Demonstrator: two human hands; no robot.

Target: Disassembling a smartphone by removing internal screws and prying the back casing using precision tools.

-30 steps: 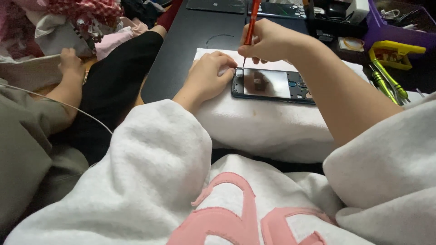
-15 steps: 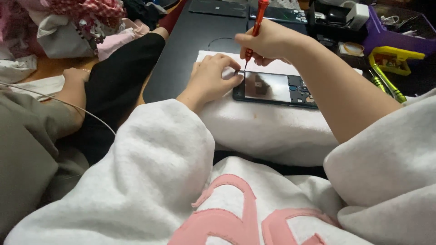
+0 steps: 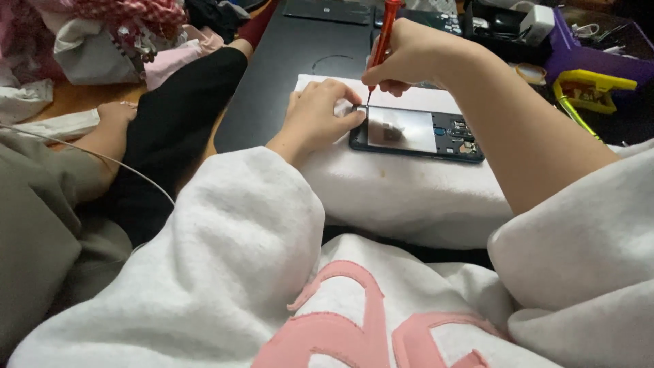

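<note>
right hand [image 3: 409,58] fingers are pinching closed around a red screwdriver [image 3: 383,37], holding it nearly upright, its thin tip resting at the top left corner of an opened phone [image 3: 417,133]. left hand [image 3: 317,116] is lying palm down just beside it, fingers loosely curled, fingertips [image 3: 354,117] touching the phone's left edge, gripping nothing. the phone is lying flat, back off, a shiny metal plate covering most of it and small board parts showing at its right end. it is sitting on a white padded cloth [image 3: 402,197] that is draping over the near edge of a dark desk [image 3: 286,75]. both sleeves are pale grey sweatshirt, pink lettering on the chest below. right of the phone, a purple tray [image 3: 586,65] and a yellow tool [image 3: 589,92] are lying well apart from the hands. far edge of the desk is holding dark flat devices, too blurred to tell. left side: another person's arm [image 3: 102,136] resting on a wooden surface, a thin white cable [image 3: 88,153] crossing it, and a heap of clothes [image 3: 116,31] beyond.
</note>
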